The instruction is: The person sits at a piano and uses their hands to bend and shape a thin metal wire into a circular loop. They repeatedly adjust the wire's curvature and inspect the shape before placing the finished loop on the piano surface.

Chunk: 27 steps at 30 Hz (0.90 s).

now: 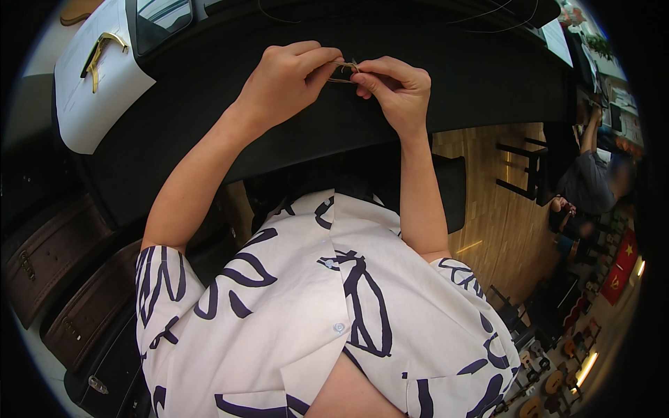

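Above the dark table (488, 90), a small coil of thin, brass-coloured string (340, 81) stretches between my two hands. My left hand (286, 78) pinches one side of it with thumb and fingers. On the opposite side, my right hand (396, 85) grips the coil between thumb and forefinger, with the other fingers curled. The fingertips hide part of the loops. Farther left, a gold-coloured guitar capo (97, 59) lies on a white paper sheet (97, 115), apart from both hands.
A dark-screened device (164, 15) sits beside the paper. Thin loose strands (481, 15) curve over the table's far side. Brown hard cases (59, 254) stand at my left. To the right are a black stool (519, 171), a seated person (592, 181) and several guitars (554, 383).
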### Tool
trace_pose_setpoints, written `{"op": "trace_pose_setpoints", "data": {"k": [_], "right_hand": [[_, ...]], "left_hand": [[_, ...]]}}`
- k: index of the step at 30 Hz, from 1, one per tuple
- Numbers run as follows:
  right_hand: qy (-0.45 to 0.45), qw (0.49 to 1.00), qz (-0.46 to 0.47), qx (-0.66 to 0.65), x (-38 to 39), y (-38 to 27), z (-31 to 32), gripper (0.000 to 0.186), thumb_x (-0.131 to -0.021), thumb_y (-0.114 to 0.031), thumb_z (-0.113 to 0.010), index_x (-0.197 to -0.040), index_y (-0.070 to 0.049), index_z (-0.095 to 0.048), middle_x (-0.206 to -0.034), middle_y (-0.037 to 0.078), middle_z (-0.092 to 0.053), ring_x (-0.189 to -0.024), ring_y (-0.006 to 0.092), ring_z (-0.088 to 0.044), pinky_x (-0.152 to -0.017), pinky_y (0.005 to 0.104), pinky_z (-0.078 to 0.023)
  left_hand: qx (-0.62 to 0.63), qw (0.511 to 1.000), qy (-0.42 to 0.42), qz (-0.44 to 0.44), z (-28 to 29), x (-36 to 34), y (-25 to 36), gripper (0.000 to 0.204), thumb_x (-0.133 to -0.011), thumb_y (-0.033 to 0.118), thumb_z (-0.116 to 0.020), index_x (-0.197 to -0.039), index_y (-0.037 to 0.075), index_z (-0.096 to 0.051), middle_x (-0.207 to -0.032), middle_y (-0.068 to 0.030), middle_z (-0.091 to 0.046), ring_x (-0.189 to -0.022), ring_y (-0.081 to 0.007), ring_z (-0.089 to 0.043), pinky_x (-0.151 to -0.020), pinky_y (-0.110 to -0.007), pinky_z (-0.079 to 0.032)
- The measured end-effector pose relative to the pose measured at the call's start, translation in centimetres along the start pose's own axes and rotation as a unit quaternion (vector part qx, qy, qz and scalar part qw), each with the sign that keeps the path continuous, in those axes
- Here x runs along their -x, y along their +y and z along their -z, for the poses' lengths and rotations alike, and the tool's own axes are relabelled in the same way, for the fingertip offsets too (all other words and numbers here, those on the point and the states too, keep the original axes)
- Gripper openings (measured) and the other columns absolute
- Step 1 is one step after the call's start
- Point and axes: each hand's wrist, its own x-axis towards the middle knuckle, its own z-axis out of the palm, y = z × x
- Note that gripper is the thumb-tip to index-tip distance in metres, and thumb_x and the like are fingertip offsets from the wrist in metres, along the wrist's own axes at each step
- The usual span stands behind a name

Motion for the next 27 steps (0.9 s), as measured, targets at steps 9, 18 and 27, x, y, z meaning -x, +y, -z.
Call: {"op": "trace_pose_setpoints", "data": {"k": [9, 18, 27], "right_hand": [[0.037, 0.998, -0.055, 0.003, 0.2, 0.4, 0.1, 0.015, -0.086, -0.003, -0.08, -0.099, 0.003, -0.076, -0.084, 0.01, -0.076, -0.069, 0.0143, -0.073, -0.059, 0.0222, -0.058], [0.039, 0.995, -0.071, -0.058, -0.3, -0.9, -0.1, 0.024, -0.087, -0.001, -0.078, -0.111, 0.001, -0.073, -0.092, 0.01, -0.074, -0.075, 0.014, -0.072, -0.065, 0.0234, -0.058], [-0.045, 0.998, 0.007, -0.034, -0.4, 0.1, 0.7, 0.016, -0.088, 0.007, -0.068, -0.104, 0.004, -0.071, -0.098, 0.011, -0.069, -0.08, 0.0169, -0.072, -0.074, 0.0266, -0.06]], "left_hand": [[0.116, 0.992, -0.019, 0.055, 0.7, -0.5, 0.8, 0.012, -0.091, 0.004, -0.071, -0.102, 0.001, -0.074, -0.077, -0.0055, -0.068, -0.057, -0.0105, -0.056, -0.05, -0.024, -0.04], [0.189, 0.974, -0.043, 0.121, 0.8, -0.4, 0.8, 0.012, -0.094, 0.011, -0.07, -0.092, -0.001, -0.073, -0.072, -0.003, -0.061, -0.056, -0.0079, -0.048, -0.05, -0.025, -0.032], [0.164, 0.981, -0.039, 0.093, 1.1, -0.6, 0.8, 0.022, -0.091, 0.014, -0.073, -0.076, -0.001, -0.066, -0.066, -0.0022, -0.053, -0.053, -0.0091, -0.043, -0.049, -0.027, -0.029]]}}
